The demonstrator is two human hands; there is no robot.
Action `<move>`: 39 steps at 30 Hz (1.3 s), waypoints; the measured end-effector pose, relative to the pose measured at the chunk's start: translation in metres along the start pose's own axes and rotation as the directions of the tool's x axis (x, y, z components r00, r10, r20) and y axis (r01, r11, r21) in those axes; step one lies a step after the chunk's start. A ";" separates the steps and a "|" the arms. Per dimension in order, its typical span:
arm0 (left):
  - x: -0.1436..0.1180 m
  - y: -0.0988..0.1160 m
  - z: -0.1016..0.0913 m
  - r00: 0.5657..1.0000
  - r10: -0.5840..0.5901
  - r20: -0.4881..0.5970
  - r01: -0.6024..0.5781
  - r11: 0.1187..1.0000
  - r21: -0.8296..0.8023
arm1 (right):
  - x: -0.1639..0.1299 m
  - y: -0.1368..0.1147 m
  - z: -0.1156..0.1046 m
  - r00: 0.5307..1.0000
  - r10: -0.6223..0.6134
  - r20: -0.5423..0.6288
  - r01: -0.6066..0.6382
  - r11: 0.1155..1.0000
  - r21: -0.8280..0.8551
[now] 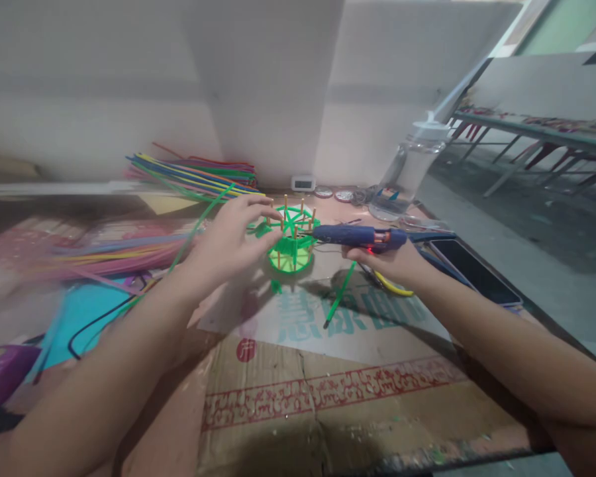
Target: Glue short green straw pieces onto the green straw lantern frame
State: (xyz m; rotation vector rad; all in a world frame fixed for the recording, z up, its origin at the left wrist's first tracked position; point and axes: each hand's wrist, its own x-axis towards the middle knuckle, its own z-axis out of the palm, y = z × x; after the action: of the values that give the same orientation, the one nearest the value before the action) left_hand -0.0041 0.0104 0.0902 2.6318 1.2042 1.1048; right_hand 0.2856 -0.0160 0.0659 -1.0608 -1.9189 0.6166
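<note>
A small green round basket frame [292, 250] with upright wooden sticks stands on flattened cardboard [328, 384]. My left hand [231, 242] is at its left side, with fingertips pinching a stick near the top rim and a long green strip running under the hand. My right hand [387, 262] grips a blue hot glue gun [352, 235], held level, with its nozzle pointing left into the frame. A loose green strip [340, 295] lies on the cardboard below the gun.
Bundles of coloured strips [193, 175] lie at the back left, and pink ones [119, 255] closer. A clear water bottle [410, 169], a dark phone [471, 271], a purple object [2, 371] and a black cable [94, 324] surround the work area. Behind it is a white wall.
</note>
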 end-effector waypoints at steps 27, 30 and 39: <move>-0.003 -0.005 0.024 0.989 0.141 0.040 -0.145 0.978 0.147 | -0.009 0.007 0.006 0.998 0.013 0.057 -0.006 0.992 -0.123; -0.002 -0.007 0.023 0.987 0.152 0.048 -0.158 0.976 0.149 | -0.010 0.007 0.008 0.999 0.018 0.043 -0.012 0.989 -0.145; -0.002 -0.003 0.023 0.989 0.140 0.053 -0.147 0.977 0.152 | -0.012 0.009 0.011 0.999 0.029 0.042 -0.024 0.994 -0.108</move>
State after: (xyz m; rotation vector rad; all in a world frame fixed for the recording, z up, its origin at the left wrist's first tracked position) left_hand 0.0074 0.0172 0.0711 2.8845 1.1531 1.0082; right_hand 0.2838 -0.0218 0.0481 -1.1505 -1.9976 0.5600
